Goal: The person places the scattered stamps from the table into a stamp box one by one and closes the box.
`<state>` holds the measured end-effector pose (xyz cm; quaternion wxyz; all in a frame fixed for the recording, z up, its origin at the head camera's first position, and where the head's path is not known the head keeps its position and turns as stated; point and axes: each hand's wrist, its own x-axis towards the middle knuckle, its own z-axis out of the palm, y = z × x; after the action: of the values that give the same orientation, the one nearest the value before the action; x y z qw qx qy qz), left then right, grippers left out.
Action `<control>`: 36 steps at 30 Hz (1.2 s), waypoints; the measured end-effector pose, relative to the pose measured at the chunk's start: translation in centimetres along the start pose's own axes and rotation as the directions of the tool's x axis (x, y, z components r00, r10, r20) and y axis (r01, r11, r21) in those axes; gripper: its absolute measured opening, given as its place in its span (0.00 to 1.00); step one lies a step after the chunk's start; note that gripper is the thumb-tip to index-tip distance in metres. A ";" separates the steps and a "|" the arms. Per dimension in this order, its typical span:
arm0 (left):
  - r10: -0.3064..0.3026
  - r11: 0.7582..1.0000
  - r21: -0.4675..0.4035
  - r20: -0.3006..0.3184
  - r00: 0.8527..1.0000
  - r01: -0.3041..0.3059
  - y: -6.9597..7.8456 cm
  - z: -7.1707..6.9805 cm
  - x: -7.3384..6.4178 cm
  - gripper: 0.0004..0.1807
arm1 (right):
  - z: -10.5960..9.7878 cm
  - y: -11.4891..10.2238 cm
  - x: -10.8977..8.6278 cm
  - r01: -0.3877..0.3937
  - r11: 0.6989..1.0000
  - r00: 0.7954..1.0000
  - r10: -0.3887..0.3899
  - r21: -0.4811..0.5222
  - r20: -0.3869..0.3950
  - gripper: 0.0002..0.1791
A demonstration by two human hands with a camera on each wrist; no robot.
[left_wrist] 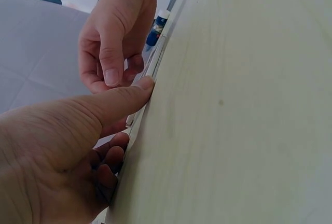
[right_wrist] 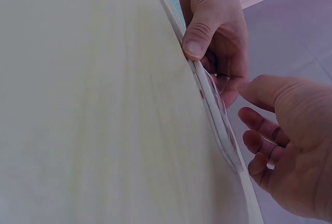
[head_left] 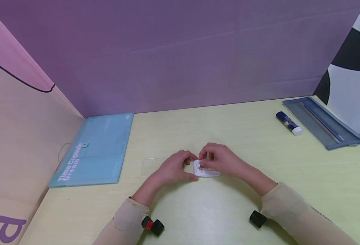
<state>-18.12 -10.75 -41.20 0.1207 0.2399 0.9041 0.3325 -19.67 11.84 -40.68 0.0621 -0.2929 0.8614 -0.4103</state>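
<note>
A small flat white case (head_left: 207,173) with a little printed picture on top lies on the table between the hands. At its left end my left hand (head_left: 175,166) holds it, the thumb (left_wrist: 140,85) on the near edge and the fingers toward the far side. My right hand (head_left: 224,159) is over the case, thumb and index finger pinched close together near its left corner. In the right wrist view a clear film (right_wrist: 222,83) lifts from the case's top beside those fingertips. The right hand's other fingers curl loosely above the case.
A clear flat sheet (head_left: 149,165) lies left of the left hand. Further left is a blue document folder (head_left: 103,149). At the back right are a glue stick (head_left: 288,123) and a blue mesh pouch (head_left: 313,126) with long thin items inside. Fabric walls (head_left: 183,61) border the table.
</note>
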 end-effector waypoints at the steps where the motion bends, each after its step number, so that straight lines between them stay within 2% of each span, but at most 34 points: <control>1: 0.000 1.000 -0.001 0.002 1.000 0.000 0.0 0.0 0.0 0.30 | 0.0 0.0 0.0 -0.001 1.000 1.000 0.001 0.001 0.001 0.07; 10: 0.021 0.998 -0.059 0.034 0.999 -0.019 -0.3 -0.3 0.1 0.32 | -0.2 -0.2 0.2 -0.012 1.000 1.000 0.012 0.002 0.004 0.06; 16: 0.006 0.989 -0.145 0.073 0.997 0.005 -0.4 -1.0 -0.1 0.33 | 0.0 -0.4 0.5 -0.010 1.000 1.000 0.010 0.005 0.015 0.05; 22: -0.041 0.958 -0.278 0.086 0.995 0.064 -0.4 -2.1 -0.5 0.32 | 0.2 -0.5 1.0 -0.012 1.000 0.999 0.012 0.010 0.033 0.07; 25: -0.050 0.941 -0.331 0.081 0.995 0.074 -0.4 -2.6 -0.7 0.31 | 0.3 -0.6 1.2 -0.012 1.000 0.999 0.012 0.010 0.042 0.07; 30: -0.057 0.936 -0.344 0.059 0.997 0.074 -0.8 -3.5 -1.0 0.32 | 0.6 -0.9 1.6 -0.003 1.000 0.998 0.002 0.012 0.056 0.06; 36: -0.068 0.935 -0.347 0.043 0.997 0.079 -1.5 -4.4 -1.6 0.33 | 1.1 -1.7 2.4 0.041 0.999 0.997 -0.043 0.034 0.070 0.06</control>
<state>-18.98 -14.94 -38.75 0.1873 0.1859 0.8374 0.4787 -20.44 8.94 -39.80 0.0885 -0.3243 0.8454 -0.4151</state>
